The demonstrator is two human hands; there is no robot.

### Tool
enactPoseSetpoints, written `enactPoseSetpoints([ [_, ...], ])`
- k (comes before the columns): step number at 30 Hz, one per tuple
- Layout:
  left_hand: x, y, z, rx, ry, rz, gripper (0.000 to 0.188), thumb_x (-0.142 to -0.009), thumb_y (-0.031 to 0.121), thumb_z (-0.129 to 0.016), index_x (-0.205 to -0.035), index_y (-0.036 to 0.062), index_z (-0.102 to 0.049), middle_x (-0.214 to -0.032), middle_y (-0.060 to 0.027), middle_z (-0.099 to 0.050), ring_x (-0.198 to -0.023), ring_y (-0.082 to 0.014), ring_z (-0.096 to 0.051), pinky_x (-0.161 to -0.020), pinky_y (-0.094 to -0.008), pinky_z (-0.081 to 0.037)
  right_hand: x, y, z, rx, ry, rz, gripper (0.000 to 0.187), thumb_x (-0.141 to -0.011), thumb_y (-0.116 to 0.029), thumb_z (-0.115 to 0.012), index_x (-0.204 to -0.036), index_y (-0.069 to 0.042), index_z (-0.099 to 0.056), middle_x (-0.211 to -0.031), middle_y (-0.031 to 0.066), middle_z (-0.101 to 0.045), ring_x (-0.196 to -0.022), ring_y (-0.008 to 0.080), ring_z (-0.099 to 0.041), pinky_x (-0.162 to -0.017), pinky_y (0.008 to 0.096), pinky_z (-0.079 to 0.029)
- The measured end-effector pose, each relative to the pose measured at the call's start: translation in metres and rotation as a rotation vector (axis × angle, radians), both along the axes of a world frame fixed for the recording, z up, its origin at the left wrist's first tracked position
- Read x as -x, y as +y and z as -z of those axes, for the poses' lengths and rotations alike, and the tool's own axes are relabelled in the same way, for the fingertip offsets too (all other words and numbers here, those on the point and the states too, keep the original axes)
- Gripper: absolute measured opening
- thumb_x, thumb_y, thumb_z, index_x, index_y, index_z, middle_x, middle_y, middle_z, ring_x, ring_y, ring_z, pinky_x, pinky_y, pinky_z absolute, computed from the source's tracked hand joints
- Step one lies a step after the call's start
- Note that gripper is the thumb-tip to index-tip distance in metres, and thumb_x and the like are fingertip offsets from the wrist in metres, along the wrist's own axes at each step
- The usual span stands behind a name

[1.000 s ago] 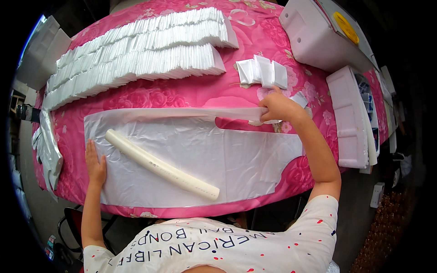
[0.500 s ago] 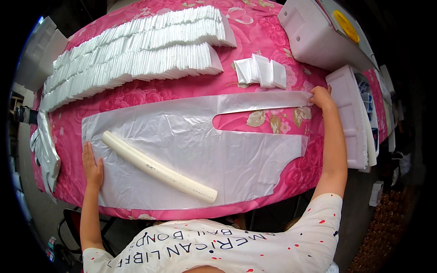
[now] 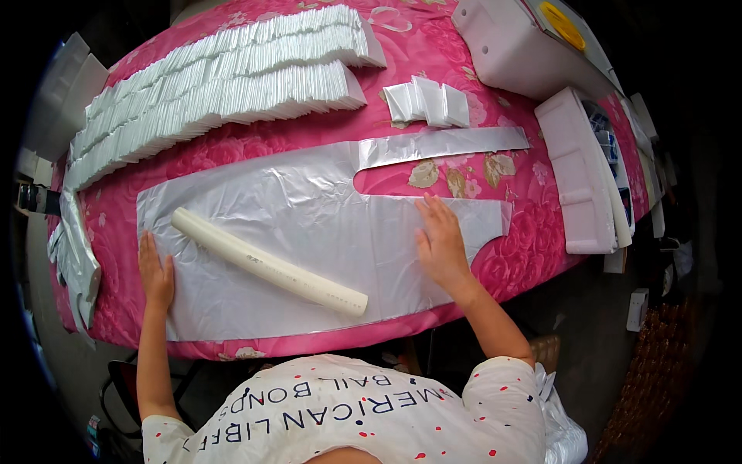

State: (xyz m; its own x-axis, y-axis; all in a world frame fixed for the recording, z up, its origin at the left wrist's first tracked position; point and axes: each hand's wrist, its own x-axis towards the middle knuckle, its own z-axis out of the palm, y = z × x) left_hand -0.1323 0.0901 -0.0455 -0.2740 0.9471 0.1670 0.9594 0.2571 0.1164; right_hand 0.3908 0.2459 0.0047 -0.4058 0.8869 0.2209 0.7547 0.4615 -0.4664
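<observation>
Spread flat before me is a thin, translucent white plastic sheet (image 3: pixel 247 193) with a rounded cut-out and a long strap on its right side. A cream plastic pipe (image 3: pixel 269 264), slightly curved in the view, lies slantwise on top of it. My left hand (image 3: pixel 157 272) rests along the sheet's left edge, flat, fingers stretched. On the right part, just below the cut-out, my right hand (image 3: pixel 442 241) lies open with its fingers spread. Neither hand grips anything. The strap's right end lies loose on the cloth.
A pink flowered cloth (image 3: pixel 525 255) covers the table. Long rows of folded white packets (image 3: pixel 224 89) fill the far left, and a few more packets (image 3: pixel 427 103) lie beyond the strap. White foam boxes (image 3: pixel 576 174) stand at right; bunched plastic (image 3: pixel 77 263) lies at the left edge.
My right hand has let go of the strap's end and moved left and nearer onto the sheet. My left hand stays at the left edge. The view has shifted slightly.
</observation>
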Motion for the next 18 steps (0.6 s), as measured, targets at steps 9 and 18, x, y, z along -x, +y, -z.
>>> enactPoseSetpoints([
  [9,0.006,0.002,0.006,-0.009,0.016,0.010,0.061,-0.088,0.025,-0.046,-0.139,-0.0006,-0.024,-0.145,-0.0181,-0.025,-0.135,-0.0311,-0.022,-0.110,-0.0400,-0.015,-0.023,-0.052,0.026,0.006,-0.293,-0.049,0.063,-0.085,-0.038,-0.051,-0.138,-0.010,-0.034,-0.145,0.0160,-0.026,-0.133,0.0322,-0.024,-0.108,0.0447,-0.020],
  [18,0.003,0.004,0.007,-0.003,0.004,-0.008,0.062,-0.090,0.028,-0.045,-0.140,-0.0009,-0.023,-0.145,-0.0179,-0.023,-0.135,-0.0298,-0.021,-0.110,-0.0397,-0.015,-0.193,0.002,0.022,0.073,-0.577,0.641,0.061,-0.090,-0.038,-0.046,-0.138,-0.003,-0.030,-0.143,0.0200,-0.027,-0.134,0.0351,-0.022,-0.109,0.0459,-0.017],
])
